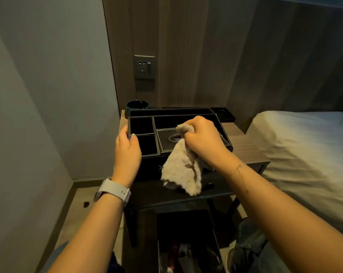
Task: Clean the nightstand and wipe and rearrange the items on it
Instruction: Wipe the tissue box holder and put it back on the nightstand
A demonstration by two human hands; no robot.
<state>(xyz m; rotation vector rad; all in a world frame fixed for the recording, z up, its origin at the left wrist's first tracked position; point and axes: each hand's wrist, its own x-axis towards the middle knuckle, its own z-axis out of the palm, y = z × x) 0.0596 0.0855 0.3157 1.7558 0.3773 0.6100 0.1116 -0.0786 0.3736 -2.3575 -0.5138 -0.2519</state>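
Observation:
A black leather organiser box (147,146) with white stitching and several open compartments stands on the wooden nightstand (243,142). My left hand (127,148) grips the box's left edge, thumb over the rim. Bunched in my right hand (202,140) is a beige cloth (180,170), held above the box's tissue-slot lid; the cloth hangs down over the box's front face. A dark round ashtray (137,106) sits behind the box at the back left. A flat black tray (224,113) lies behind it at the back right.
A grey wall is close on the left, and a wood panel with a power socket (144,67) is behind. A white bed (304,150) is to the right. Below the nightstand top, a dark lower shelf holds blurred items.

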